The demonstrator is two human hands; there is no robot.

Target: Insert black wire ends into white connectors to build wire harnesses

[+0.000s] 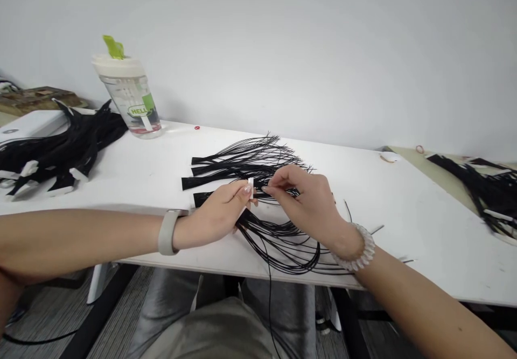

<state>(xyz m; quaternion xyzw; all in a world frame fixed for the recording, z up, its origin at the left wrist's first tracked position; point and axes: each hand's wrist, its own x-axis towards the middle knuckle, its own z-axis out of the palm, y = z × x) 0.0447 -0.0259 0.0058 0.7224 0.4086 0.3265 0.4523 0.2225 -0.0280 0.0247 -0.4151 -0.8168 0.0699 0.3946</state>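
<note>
Near the front of the white table, my left hand (218, 212) is closed, with a small white connector (251, 188) pinched upright between thumb and fingers. A bundle of thin black wires (278, 235) runs out from beneath that hand and loops to the right. Just right of the connector, my right hand (309, 203) is closed in a pinch, its fingertips at what looks like a black wire's end. Whether that end touches the connector, I cannot tell. Behind both hands lie several flat black wire bundles (226, 160), their loose ends fanned out to the right.
A clear drinking bottle (133, 100) with a white lid stands at the back left. Beside it is a heap of black wire harnesses (76, 143) with white connectors. More black harnesses (476, 187) lie far right. The table (404, 213) has a wall behind it.
</note>
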